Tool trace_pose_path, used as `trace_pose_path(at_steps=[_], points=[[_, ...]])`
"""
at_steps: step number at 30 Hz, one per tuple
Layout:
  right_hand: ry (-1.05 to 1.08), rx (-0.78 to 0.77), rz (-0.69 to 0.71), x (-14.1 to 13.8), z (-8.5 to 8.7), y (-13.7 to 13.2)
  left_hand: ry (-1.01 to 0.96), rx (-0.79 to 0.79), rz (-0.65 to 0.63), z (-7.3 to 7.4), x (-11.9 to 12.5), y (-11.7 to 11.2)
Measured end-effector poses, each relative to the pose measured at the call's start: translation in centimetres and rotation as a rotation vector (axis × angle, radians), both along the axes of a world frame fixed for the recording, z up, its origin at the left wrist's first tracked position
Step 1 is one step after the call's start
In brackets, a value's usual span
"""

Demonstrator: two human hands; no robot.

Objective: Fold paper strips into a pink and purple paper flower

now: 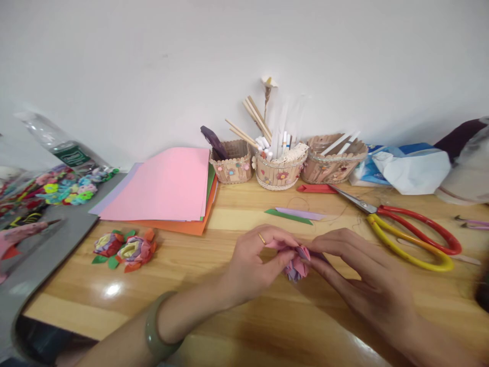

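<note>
A small pink and purple paper flower is between my two hands, above the wooden table. My left hand pinches it from the left with thumb and fingers. From the right, the thumb and fingers of my right hand close on a narrow purple paper strip at the flower's side. Part of the flower is hidden behind my fingers. Just beyond my hands lie a green paper strip and a purple strip. Two finished-looking paper flowers with leaves rest at the left.
Large scissors with red and yellow handles lie at the right, beside a red paper strip. Stacked coloured paper is at the back left. Decorated baskets with sticks stand along the wall, near a tissue pack.
</note>
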State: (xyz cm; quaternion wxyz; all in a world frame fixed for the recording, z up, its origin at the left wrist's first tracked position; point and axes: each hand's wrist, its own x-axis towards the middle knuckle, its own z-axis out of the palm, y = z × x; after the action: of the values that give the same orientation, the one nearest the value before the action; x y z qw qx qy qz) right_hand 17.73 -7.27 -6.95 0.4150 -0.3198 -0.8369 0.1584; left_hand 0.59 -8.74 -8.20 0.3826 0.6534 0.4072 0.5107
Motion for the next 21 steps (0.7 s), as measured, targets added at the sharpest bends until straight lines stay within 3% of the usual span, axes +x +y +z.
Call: trace_pose_path(at_steps=[12, 21], points=[[-0.048, -0.010, -0.021, 0.10, 0.05, -0.12, 0.014, -0.023, -0.036, -0.24, -0.17, -0.07], [-0.037, 0.002, -0.034, 0.11, -0.09, -0.09, 0.027, 0.061, -0.057, -0.39, -0.31, 0.03]])
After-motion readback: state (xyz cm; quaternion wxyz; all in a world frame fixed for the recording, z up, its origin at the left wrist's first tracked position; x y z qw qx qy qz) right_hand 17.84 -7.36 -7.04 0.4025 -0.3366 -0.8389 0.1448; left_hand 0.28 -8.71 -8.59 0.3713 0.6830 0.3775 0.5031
